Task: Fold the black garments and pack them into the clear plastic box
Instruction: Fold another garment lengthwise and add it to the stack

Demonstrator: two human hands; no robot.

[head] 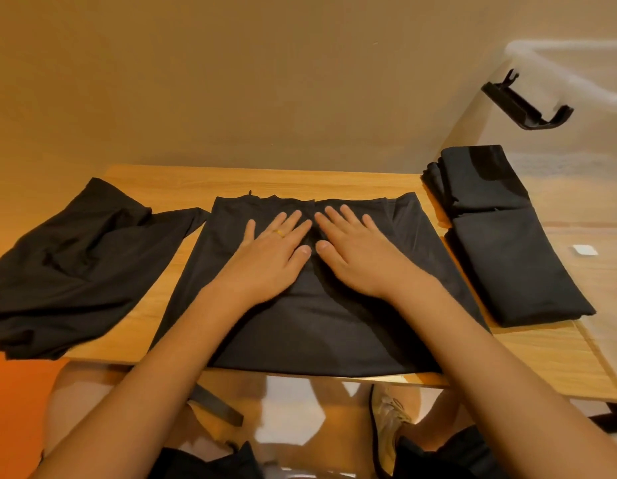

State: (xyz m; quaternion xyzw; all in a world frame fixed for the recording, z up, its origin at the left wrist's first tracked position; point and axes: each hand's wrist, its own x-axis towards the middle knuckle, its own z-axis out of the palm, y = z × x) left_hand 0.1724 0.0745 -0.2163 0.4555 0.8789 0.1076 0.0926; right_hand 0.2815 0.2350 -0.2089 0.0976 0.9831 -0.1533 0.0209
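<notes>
Wooden surface [300, 183], tan wall behind. Black garment [334, 326] spread flat in the middle, left hand [276, 250] and right hand [355, 252] flat on it, fingers straight, gripping nothing. Folded one [507, 257] at right, in or beside the box [559, 50], hard to tell. Soft, light, floppy; best pinched at corners.

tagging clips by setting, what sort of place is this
Likely a plain indoor room, perhaps at home: a wooden table against a bare wall, black garments on it, and a clear plastic box at the right.
</notes>
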